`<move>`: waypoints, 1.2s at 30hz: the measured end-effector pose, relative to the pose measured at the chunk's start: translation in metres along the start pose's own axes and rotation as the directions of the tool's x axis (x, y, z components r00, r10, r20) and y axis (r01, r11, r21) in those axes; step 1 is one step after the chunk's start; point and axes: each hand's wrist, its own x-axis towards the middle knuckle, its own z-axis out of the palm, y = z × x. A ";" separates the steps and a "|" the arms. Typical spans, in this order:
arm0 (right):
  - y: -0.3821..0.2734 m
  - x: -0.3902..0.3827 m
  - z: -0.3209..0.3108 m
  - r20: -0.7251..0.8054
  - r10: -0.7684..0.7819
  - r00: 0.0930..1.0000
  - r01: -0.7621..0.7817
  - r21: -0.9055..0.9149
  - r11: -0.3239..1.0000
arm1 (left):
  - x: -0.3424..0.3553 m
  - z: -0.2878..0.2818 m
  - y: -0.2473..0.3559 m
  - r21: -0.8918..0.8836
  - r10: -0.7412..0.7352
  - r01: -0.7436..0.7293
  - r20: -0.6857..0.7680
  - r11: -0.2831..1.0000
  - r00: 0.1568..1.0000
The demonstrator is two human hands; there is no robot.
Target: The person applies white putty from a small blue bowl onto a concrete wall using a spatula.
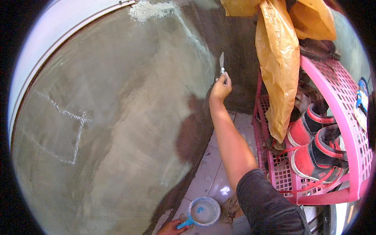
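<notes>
Right hand (221,90) is holding small scraper (222,61), upper centre; left hand (170,228) is holding blue-handled dipper (190,220), bottom centre.

Putty knife (222,60), far: metal blade. Dipper (191,215), near: plastic. Wall (137,117), left: matt, cement-like. Bag (277,58), right: glossy, crinkled plastic.

Right arm (235,147) extended forward and upward, right grip (221,89) clenched; left grip (171,228) low, partly visible, likewise curled.
</notes>
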 end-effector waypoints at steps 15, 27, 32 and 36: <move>0.044 0.033 -0.025 0.202 -0.227 0.953 0.255 -0.126 0.959 | 0.025 0.000 0.025 0.176 0.008 -0.009 0.007 0.984 1.000; 0.086 0.047 -0.012 0.250 -0.320 0.914 0.379 -0.243 0.893 | 0.051 0.017 -0.001 0.060 -0.091 0.085 0.101 0.995 0.991; 0.072 0.040 -0.025 0.391 -0.287 0.875 0.426 -0.335 0.840 | 0.054 0.023 -0.029 0.118 -0.111 0.097 0.126 0.988 0.986; 0.062 0.030 -0.032 0.397 -0.264 0.879 0.422 -0.392 0.817 | 0.062 0.025 -0.050 0.102 0.041 -0.049 0.078 0.994 0.996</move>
